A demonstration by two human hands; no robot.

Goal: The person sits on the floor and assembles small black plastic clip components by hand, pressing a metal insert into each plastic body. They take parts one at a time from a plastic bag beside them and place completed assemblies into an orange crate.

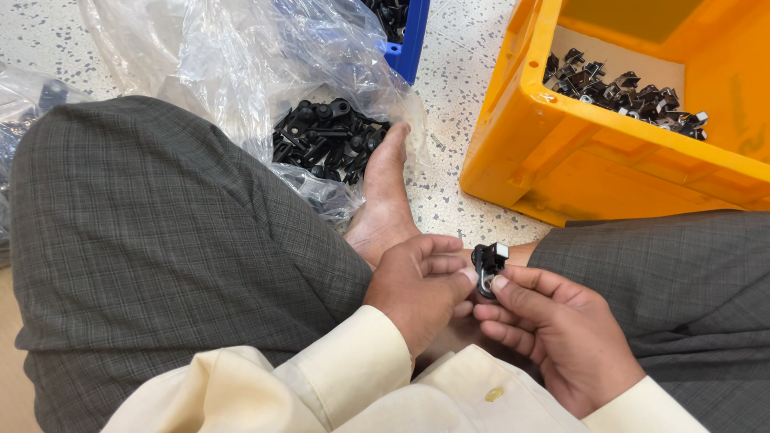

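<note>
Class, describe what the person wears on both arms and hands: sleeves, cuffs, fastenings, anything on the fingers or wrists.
Both arms wear long, pale cream shirt sleeves. The left sleeve ends in a wide cuff at the wrist; the right sleeve shows only its cuff edge. The left hand and right hand are bare: no gloves, rings or watch visible.

Small black clip with a silvery metal piece, grey checked trousers, cream shirt sleeves, bright orange crate holding black and silver parts, clear bag of black parts, blue bin, white speckled floor
</note>
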